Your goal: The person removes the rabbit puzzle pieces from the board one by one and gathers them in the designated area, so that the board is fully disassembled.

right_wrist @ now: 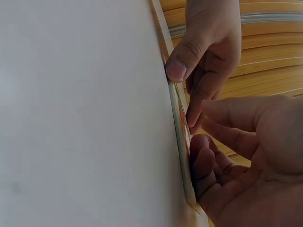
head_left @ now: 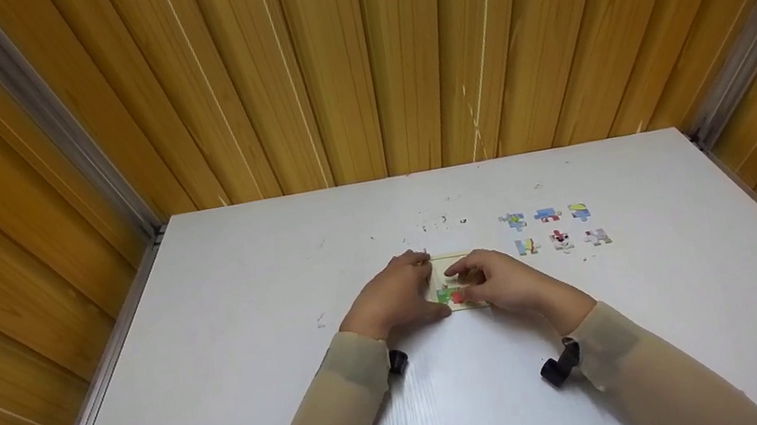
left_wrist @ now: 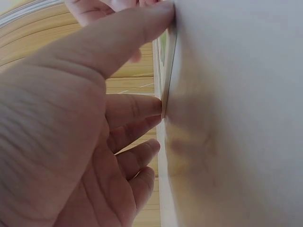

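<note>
A small pale puzzle board [head_left: 438, 261] lies flat near the middle of the white table, with a green puzzle piece [head_left: 444, 296] and a red puzzle piece [head_left: 457, 297] along its near side. My left hand [head_left: 397, 291] grips the board's left end, thumb at the near edge and fingertips at the far edge; the left wrist view has the thumb [left_wrist: 137, 33] there. Over the board's right part, my right hand [head_left: 507, 279] bends its fingers loosely. Its thumb is by the red piece, with a gap between thumb and index finger. Some of its fingertips [right_wrist: 203, 161] rest at the board.
Several loose puzzle pieces [head_left: 561, 240] lie in two rows to the right of the board. Dark crumbs [head_left: 444, 219] are scattered behind it. Wood-patterned walls [head_left: 340, 66] stand at the table's back and sides.
</note>
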Demonstrator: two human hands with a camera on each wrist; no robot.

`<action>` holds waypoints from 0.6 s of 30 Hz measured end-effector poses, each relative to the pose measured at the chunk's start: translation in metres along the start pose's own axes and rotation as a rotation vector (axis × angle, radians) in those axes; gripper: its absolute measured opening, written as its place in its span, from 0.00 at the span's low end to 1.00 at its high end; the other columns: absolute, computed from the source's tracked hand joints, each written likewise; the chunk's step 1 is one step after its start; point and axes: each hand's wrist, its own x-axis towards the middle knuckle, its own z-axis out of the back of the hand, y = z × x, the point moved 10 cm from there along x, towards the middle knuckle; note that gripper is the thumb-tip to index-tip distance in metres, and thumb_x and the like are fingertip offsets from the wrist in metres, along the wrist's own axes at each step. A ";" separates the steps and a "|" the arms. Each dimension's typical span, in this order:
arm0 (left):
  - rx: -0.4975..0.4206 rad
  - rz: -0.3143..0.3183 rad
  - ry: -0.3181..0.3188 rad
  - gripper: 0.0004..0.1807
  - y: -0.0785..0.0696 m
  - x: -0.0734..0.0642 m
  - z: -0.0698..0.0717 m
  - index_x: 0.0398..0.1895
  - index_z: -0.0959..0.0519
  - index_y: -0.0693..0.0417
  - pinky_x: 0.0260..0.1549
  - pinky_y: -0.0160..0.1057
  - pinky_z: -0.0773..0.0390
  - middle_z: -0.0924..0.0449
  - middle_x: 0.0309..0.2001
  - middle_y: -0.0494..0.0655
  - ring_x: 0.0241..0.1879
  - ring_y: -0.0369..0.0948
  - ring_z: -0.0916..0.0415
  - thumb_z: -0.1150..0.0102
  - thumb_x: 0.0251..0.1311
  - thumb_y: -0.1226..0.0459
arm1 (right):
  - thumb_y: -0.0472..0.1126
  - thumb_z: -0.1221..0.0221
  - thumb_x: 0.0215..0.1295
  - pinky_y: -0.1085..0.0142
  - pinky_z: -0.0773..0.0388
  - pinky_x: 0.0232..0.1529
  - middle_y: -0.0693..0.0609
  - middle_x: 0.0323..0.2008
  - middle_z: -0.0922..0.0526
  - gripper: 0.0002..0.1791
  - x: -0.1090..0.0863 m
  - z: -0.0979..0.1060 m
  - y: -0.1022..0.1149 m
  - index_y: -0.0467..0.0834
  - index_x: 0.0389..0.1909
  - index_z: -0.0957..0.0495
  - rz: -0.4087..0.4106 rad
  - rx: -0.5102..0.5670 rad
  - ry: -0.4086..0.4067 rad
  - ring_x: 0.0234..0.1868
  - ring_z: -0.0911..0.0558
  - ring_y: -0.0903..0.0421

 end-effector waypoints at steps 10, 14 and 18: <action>-0.025 -0.013 0.004 0.43 0.000 0.002 0.000 0.80 0.20 0.51 0.88 0.48 0.32 0.30 0.86 0.46 0.90 0.49 0.39 0.16 0.65 0.48 | 0.34 0.30 0.75 0.69 0.30 0.44 0.45 0.48 0.19 0.21 0.002 -0.007 0.004 0.40 0.67 0.11 0.069 -0.117 -0.001 0.43 0.26 0.56; -0.017 -0.012 0.006 0.43 0.000 0.002 0.000 0.80 0.20 0.51 0.87 0.48 0.30 0.29 0.86 0.46 0.89 0.48 0.37 0.16 0.65 0.48 | 0.33 0.30 0.74 0.68 0.30 0.46 0.46 0.48 0.20 0.20 0.001 -0.008 0.004 0.41 0.64 0.10 0.066 -0.130 -0.006 0.43 0.27 0.57; -0.009 -0.011 0.000 0.43 -0.001 0.001 0.001 0.79 0.20 0.52 0.86 0.46 0.29 0.29 0.85 0.47 0.88 0.47 0.36 0.16 0.64 0.48 | 0.32 0.30 0.74 0.67 0.28 0.48 0.45 0.50 0.19 0.18 0.000 -0.009 0.006 0.42 0.62 0.11 0.074 -0.139 -0.012 0.46 0.25 0.56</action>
